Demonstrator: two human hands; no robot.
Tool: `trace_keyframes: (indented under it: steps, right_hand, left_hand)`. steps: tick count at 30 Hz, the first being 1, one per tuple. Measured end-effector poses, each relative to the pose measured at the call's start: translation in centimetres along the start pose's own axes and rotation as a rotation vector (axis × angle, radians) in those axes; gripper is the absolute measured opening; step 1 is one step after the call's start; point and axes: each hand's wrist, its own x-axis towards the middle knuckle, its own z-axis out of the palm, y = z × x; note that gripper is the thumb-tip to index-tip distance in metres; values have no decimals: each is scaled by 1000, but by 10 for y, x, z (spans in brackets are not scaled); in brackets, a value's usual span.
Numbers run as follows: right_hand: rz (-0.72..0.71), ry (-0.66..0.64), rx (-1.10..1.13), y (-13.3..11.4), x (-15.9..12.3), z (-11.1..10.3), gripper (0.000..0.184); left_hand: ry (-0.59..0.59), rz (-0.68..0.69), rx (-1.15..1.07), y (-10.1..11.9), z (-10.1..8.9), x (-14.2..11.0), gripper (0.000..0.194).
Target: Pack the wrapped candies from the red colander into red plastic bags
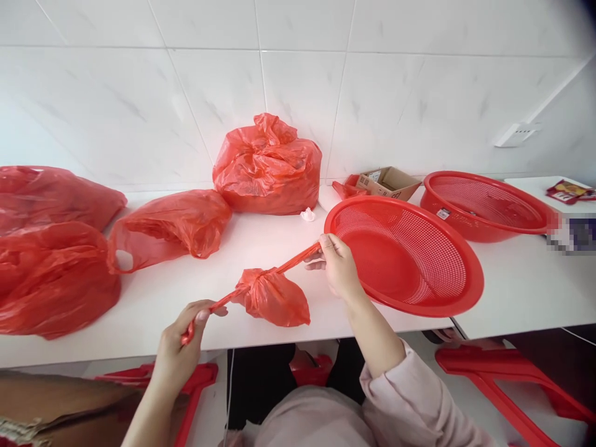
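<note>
In the head view, the person's left hand (pixel 179 338) is pinching one twisted end of a small red plastic bag (pixel 277 301) between thumb and fingers, while the right hand (pixel 339 264) is grasping the other end, higher up and to the right. The two ends are stretching out to either side of the gathered neck, and the filled body of the bag is sitting between the hands over the near part of the white table (pixel 153 295). Behind it, a large tied red bag (pixel 267 174) is standing near the tiled wall (pixel 298 81), with a slack red bag (pixel 174 226) lying just to its left and two bulky red bags (pixel 51 279) filling the left edge. Beside the right hand, a red perforated basket (pixel 391 264) is resting on the table; a second basket (pixel 465 225) and an open cardboard box (pixel 388 194) are standing behind it.
</note>
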Motion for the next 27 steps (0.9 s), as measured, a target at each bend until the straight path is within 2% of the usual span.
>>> trace_keyframes:
  steps: [3,5,8,11,14,17,21,27]
  right_hand:
    - [38,58,93,6,0,15,40]
    - [2,63,29,13,-7,27,39]
    - [-110,35,-342,31,-21,45,37]
    - [-176,22,-769,56,-32,54,37]
    - [-158,-23,-921,76,-34,49,38]
    - [-145,-79,-992,86,-27,36,35]
    - [-117,-157,-1100,91,-20,25,31]
    - [-76,-215,-1197,94,-21,27,33]
  left_hand:
    - [-18,27,-103,4,4,-2,41]
    - [-29,85,-163,7,12,6,39]
    - [-4,194,-201,9,36,21,33]
    - [10,271,-75,9,62,32,33]
    - [25,248,99,4,77,34,38]
    - [30,222,152,-6,82,30,38]
    - [35,199,210,-18,85,25,37]
    - [63,171,285,-20,90,18,37]
